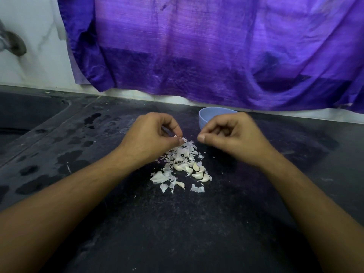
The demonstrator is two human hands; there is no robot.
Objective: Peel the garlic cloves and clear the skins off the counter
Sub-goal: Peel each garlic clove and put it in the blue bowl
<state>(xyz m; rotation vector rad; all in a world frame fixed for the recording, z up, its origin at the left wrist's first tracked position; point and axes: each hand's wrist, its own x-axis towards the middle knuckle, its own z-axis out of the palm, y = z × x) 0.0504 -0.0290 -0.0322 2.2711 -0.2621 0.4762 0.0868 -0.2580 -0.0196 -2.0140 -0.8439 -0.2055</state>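
Work surface: counter [177,233], dark speckled stone, matt and dusted with pale flecks. Wet patches [74,158] lie on its left part, beside the rounded rim of a dark sink [29,115]. The near and right areas of the counter are bare stone, apart from stray flecks.

Task material: skins [181,152], thin, white, papery flakes with torn edges, lie in a loose heap at the counter's centre. Garlic cloves [197,171], smooth, cream and crescent-shaped, lie mixed in at the near right of the heap, touching the flakes. A few flakes lie apart on the near side.

Left hand [155,133]: thumb and fingertips are closed on a small pale piece [175,136] just above the far end of the heap. Clove or skin cannot be told.

Right hand [228,133]: fingers curled inward, thumb against the forefinger. Nothing shows between them. A narrow gap separates the two hands.

Bowl [204,117]: smooth, round, light blue, on the counter behind the right hand, which partly hides it. Its contents are hidden.

Background: a purple woven cloth [197,46], creased, hangs down to the counter's back edge over a white marbled wall [29,56].
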